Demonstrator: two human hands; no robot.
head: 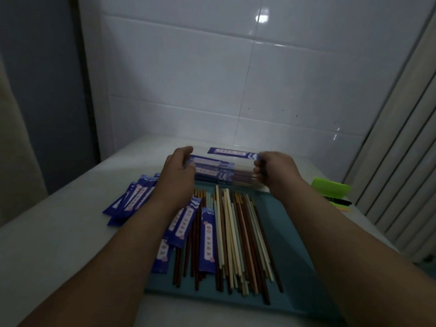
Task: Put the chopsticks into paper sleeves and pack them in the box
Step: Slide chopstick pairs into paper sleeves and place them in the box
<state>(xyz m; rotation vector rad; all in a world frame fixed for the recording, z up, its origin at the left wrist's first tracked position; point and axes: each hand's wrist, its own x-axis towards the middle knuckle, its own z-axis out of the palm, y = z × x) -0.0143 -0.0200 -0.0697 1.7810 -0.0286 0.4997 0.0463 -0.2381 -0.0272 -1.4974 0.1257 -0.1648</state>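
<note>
Grip at both ends: left hand (179, 172) at nine o'clock, right hand (277, 172) at three, fingers (258, 170) curled round the clear plastic box (243, 178), lying crosswise at twelve o'clock beyond the loose brown and cream chopsticks (236, 232).

Sleeves (207, 246) on the tray (295, 244): blue, with a pale strip down the middle; red signs run along the strip, with a small pink mark at each end; too blurry to read
Sleeves in the left pile (132, 199): same pale strip and red signs; too small to read
Sleeves in the box (240, 182): same strip, seen through the clear wall; blurry
Sleeve behind the box (232, 152): pale strip with faint marks; cannot be read
Words and numbers: none can be read
</note>
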